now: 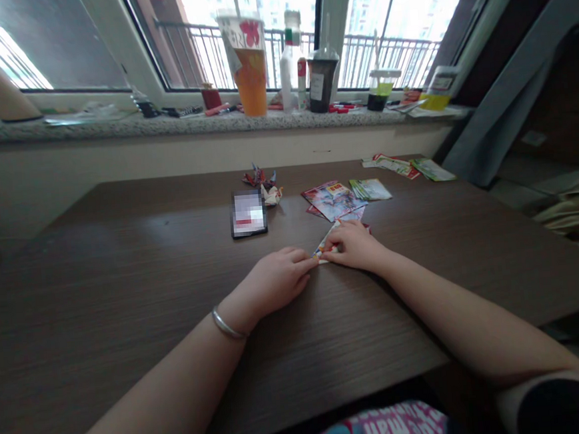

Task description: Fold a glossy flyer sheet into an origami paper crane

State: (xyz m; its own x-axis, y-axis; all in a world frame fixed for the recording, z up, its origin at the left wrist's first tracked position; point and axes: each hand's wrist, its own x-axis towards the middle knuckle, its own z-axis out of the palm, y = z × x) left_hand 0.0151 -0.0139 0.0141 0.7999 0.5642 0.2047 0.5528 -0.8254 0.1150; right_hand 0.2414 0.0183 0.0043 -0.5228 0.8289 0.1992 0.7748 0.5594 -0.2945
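A small folded piece of printed paper (326, 239), white with coloured patches, lies on the brown table (151, 308) between my hands. My left hand (283, 279) has its fingers closed at the paper's left corner, pinching or pressing it. Over the paper's right part lies my right hand (356, 245), its fingers bent and pressed onto it; they cover much of the sheet. Just beyond my right hand are several colourful printed sheets (333, 199), overlapping. Crumpled or folded paper shapes, one dark red and purple (259, 177) and one whitish (272, 195), stand farther left.
A phone (248, 215) with a lit screen lies left of the sheets. Green-white packets (370, 190) and more packets (396, 166) lie at the back right. On the windowsill (186, 124) stand an orange drink cup (250, 79), a dark cup (322, 84) and bottles.
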